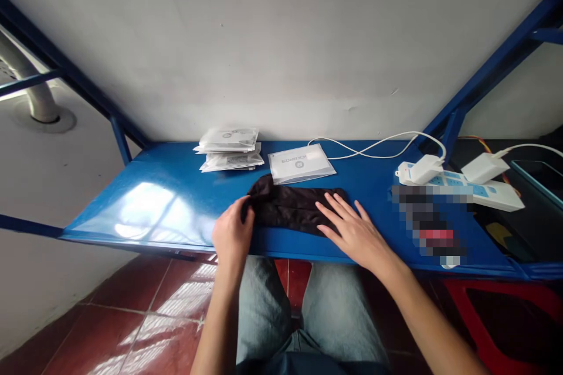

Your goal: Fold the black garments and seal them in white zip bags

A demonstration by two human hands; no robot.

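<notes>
A black cloth (pixel 292 208), folded into a long strip, lies on the blue table near its front edge. My left hand (pixel 233 225) pinches the left end of the cloth, where the fabric is bunched up. Spread flat, the fingers of my right hand (pixel 352 228) rest on the cloth's right end. Just behind the cloth lies a flat white printed pouch (pixel 301 164), close to its back edge. Further left, a stack of similar pouches (pixel 231 149) sits near the wall.
At the right, a white power strip (pixel 484 187) holds two chargers with white cables (pixel 378 143). A pixelated item (pixel 428 225) lies in front of it. Blue frame bars (pixel 492 64) rise at both sides. A grey wall stands behind the table (pixel 171 211).
</notes>
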